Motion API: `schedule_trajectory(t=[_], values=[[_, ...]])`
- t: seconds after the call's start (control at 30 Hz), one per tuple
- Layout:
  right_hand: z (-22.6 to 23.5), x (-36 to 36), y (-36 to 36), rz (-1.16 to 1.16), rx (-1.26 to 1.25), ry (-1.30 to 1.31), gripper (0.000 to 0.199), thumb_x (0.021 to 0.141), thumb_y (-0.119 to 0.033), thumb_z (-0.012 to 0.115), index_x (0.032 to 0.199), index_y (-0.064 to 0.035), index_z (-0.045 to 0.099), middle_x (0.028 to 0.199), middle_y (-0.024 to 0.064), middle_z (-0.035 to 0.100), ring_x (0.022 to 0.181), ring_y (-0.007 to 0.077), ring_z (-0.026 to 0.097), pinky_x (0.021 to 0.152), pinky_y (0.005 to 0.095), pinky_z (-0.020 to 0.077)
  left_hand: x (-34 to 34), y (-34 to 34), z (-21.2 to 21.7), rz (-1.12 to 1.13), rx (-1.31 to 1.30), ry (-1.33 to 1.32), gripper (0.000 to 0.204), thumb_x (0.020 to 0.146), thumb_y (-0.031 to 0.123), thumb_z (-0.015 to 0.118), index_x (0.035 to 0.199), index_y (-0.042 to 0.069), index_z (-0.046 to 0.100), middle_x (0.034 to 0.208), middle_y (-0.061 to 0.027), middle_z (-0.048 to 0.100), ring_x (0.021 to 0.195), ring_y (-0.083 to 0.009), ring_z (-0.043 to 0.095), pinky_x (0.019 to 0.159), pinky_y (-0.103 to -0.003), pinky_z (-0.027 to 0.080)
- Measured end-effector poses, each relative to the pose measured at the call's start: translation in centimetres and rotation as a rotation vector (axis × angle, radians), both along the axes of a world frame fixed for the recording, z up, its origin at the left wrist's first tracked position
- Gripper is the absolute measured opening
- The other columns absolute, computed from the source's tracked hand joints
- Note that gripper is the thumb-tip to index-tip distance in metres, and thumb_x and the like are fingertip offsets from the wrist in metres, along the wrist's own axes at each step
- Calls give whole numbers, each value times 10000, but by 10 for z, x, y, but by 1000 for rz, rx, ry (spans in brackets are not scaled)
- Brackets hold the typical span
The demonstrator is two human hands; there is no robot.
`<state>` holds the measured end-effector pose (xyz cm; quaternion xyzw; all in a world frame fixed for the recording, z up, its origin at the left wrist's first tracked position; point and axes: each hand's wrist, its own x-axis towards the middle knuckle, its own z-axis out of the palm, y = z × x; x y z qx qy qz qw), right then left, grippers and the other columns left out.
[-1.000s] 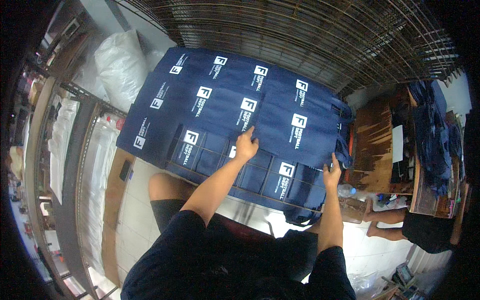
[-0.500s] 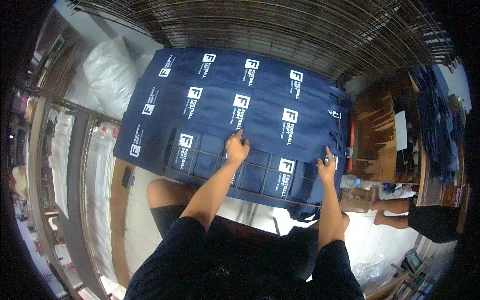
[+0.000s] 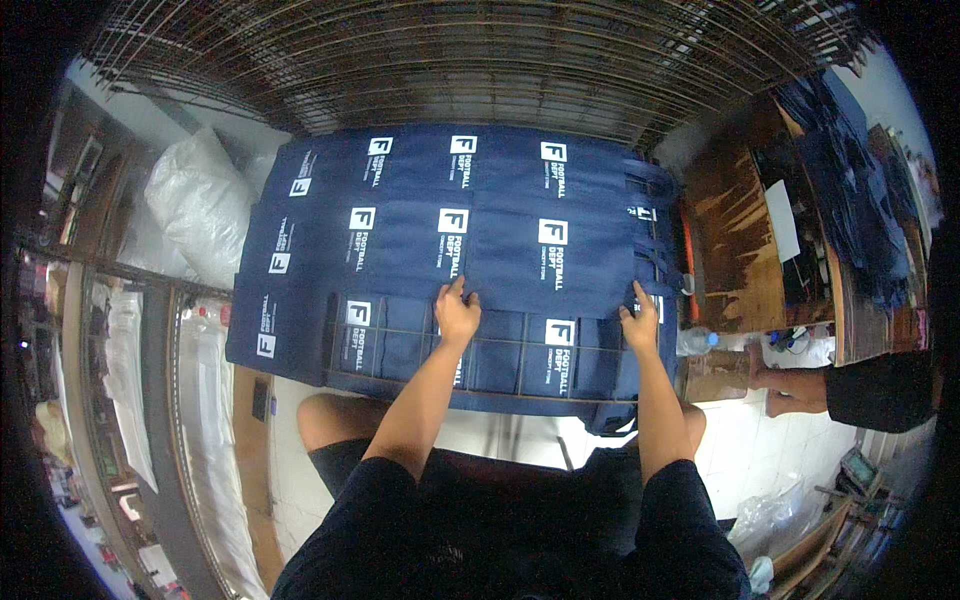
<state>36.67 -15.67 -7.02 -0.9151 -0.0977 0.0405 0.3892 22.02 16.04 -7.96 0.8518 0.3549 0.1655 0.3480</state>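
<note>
Navy fabric bags [image 3: 505,255] with white prints lie in overlapping rows on a wire rack [image 3: 480,397]. Strap loops [image 3: 655,265] stick out along their right side. My left hand [image 3: 457,315] is closed at the near edge of a middle-row bag, fingertips pinching the cloth. Farther right, my right hand [image 3: 640,325] pinches the same edge close to the straps. Between and below my hands, thin wires of the rack cross over the nearest row of bags [image 3: 500,355].
A stack of wire racks [image 3: 480,60] rises behind the bags. At left are a filled clear plastic sack [image 3: 200,205] and shelving with white rolls [image 3: 205,400]. To the right are a wooden table [image 3: 730,230], a plastic bottle [image 3: 697,341] and another person's leg [image 3: 795,388].
The whole view has shifted, so the bags sit slightly lower and farther left. Both hands stay at the same bag edge. The other person's legs have changed position.
</note>
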Motion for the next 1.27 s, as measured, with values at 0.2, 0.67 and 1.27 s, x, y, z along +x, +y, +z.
schedule_trajectory(t=[0.2, 0.67, 1.27], values=[[-9, -2, -3, -22, -23, -106, 625, 693, -28, 673, 1289, -81, 494, 1106, 186, 571, 1045, 347, 550, 885, 378, 452, 1, -3, 4, 3, -13, -13, 418, 721, 104, 666, 1120, -5, 602, 905, -174, 597, 863, -340, 591, 771, -424, 476], [33, -33, -25, -299, 92, -76, 461, 729, -131, 700, 1163, -48, 570, 1025, 164, 583, 909, 308, 595, 825, 402, 467, -31, -15, 52, -161, 191, -27, 531, 727, 191, 694, 1210, 43, 533, 986, -135, 568, 926, -314, 565, 805, -398, 465], [42, -225, -58, 439, 52, 180, 503, 776, -206, 703, 1240, -109, 535, 756, 64, 657, 621, 224, 621, 612, 328, 499, -204, -165, 54, -1134, -274, 689, 505, 767, 520, 655, 1035, 102, 566, 733, -106, 629, 727, -269, 635, 655, -421, 491]])
